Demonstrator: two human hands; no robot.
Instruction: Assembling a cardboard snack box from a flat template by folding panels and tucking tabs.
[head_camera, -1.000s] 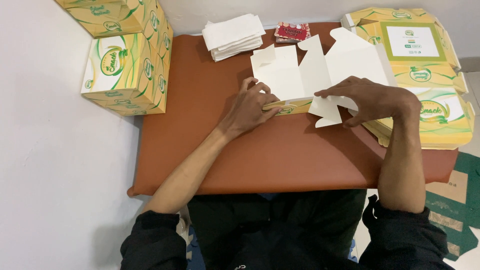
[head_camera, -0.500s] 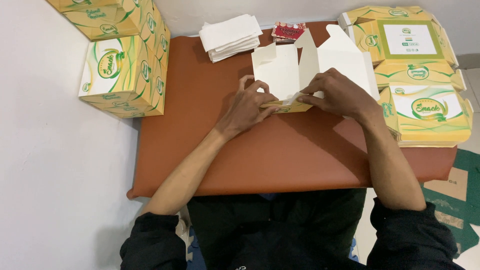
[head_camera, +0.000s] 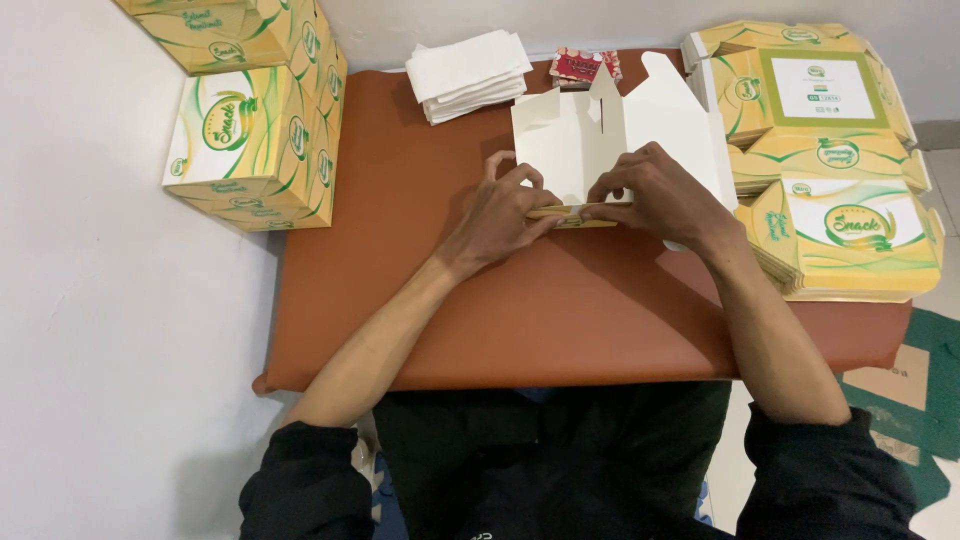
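Brown table (head_camera: 600, 310), both hands (fingers curled) pinching white carton (head_camera: 600, 150)

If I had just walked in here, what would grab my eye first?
Probably the two bare hands at the middle of the brown padded table: the left hand and right hand both pinch the near edge of a half-folded white cardboard box blank. Next, the stacks of yellow-and-green printed boxes at the left edge and more yellow-and-green boxes piled at the right.
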